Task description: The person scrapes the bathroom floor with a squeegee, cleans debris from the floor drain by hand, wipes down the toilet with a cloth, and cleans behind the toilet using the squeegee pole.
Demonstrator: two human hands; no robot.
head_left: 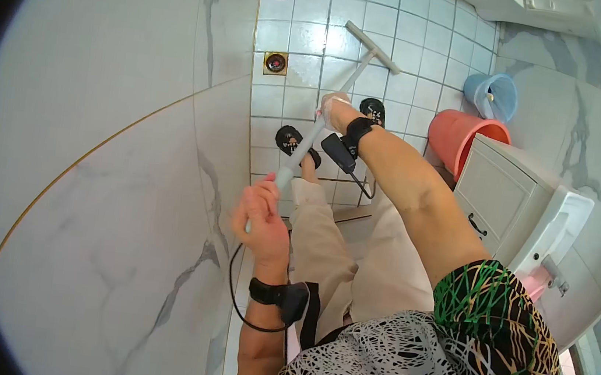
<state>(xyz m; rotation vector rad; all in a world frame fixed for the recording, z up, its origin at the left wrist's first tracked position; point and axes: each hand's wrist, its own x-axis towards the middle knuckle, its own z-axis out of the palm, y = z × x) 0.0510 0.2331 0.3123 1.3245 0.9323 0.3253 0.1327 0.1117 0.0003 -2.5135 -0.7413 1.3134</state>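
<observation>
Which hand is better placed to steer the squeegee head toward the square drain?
Probably the right hand: it grips the pole lower down, nearer the squeegee head, while the left hand holds the upper end, farther from it.

White-tiled floor point(414, 46), squeegee head point(373, 47) on it, red bucket point(448, 138), blue bucket point(479, 91), black shoes point(290, 139)

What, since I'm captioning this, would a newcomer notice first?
Probably the long T-headed tool slanting across the middle, gripped by the left hand and, further up, the right hand. Then the red bucket beside a blue bucket at right, and the boldly patterned sleeve at lower right.
</observation>
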